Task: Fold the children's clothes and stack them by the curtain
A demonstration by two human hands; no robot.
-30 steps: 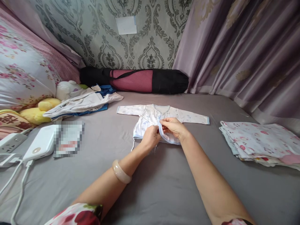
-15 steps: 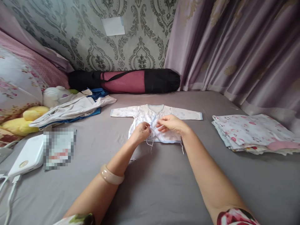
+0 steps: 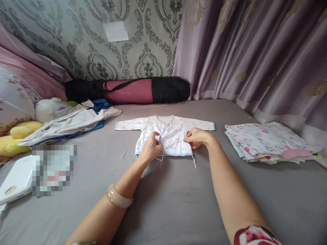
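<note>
A small white baby shirt (image 3: 173, 143) with pale blue trim lies front up, both sleeves spread out to the sides. Thin white ties trail from its lower edge. My left hand (image 3: 152, 147) is closed on the blue-edged front flap near the middle, with the fingertips partly hidden by the hand itself. At the shirt's right side seam, my right hand (image 3: 198, 137) pinches the cloth between thumb and fingers. A pale bangle (image 3: 119, 197) circles my left wrist.
A grey sheet (image 3: 178, 204) covers the bed. Folded printed cloths (image 3: 270, 141) lie at right. Rumpled clothes (image 3: 74, 122), plush toys (image 3: 20, 134), a white power bank (image 3: 19, 177) and a blurred packet (image 3: 55, 170) are at left. A black-and-maroon rolled bag (image 3: 127, 90) lies along the wall.
My right hand has moved from the shirt's middle out to its right side and grips the edge there. My left hand stays at the front flap. The whole view has shifted slightly.
</note>
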